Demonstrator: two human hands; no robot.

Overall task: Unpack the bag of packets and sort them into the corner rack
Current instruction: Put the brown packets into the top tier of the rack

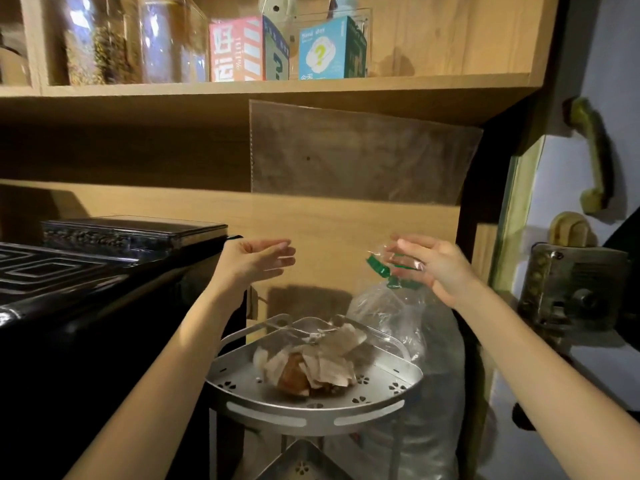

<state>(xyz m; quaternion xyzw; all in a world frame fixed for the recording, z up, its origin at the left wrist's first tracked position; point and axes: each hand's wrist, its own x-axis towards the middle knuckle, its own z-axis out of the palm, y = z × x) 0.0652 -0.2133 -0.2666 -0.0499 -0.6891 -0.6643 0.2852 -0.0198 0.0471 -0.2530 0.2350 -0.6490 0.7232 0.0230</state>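
Note:
A silver corner rack [370, 415] stands below a wooden shelf unit, with a lower tier [301, 462] partly in view. On its top tier lies a heap of clear packets [311, 362] holding pale and brown contents. My right hand [436, 268] pinches the top of a clear plastic bag [398, 317] with a green strip at its mouth; the bag hangs down to the right of the rack. My left hand [256, 261] hovers above the rack's left side with its fingers straight, holding nothing.
A black appliance [86, 289] with a glass-lidded box on top fills the left. Wooden shelves above carry jars [104, 43] and two printed cartons [242, 50]. A clear sheet [360, 150] hangs on the back panel. A metal lock box [571, 289] sits at the right.

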